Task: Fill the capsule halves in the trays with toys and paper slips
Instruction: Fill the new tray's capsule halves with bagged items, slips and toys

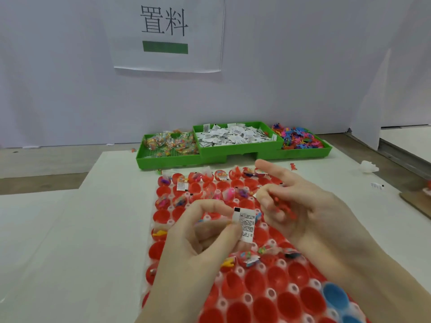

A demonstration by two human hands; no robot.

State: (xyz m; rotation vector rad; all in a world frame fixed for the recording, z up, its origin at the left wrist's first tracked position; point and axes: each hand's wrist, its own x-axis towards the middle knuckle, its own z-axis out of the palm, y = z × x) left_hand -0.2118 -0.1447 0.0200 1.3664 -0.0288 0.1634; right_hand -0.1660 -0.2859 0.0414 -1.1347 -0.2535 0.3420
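White table (70,229), green bins (233,151) at the back wall. A paper slip (245,226) is pinched between thumb and forefinger of the left hand (198,248) — held above the tray (268,297) of red capsule halves (256,279). Just beside the slip, small red toys (285,209) are cupped in the curled fingers of the right hand (303,206) — its forefinger outstretched.

Red capsule halves (256,279) in clear tray (270,292) — some filled, printed paper slip (245,223) upright
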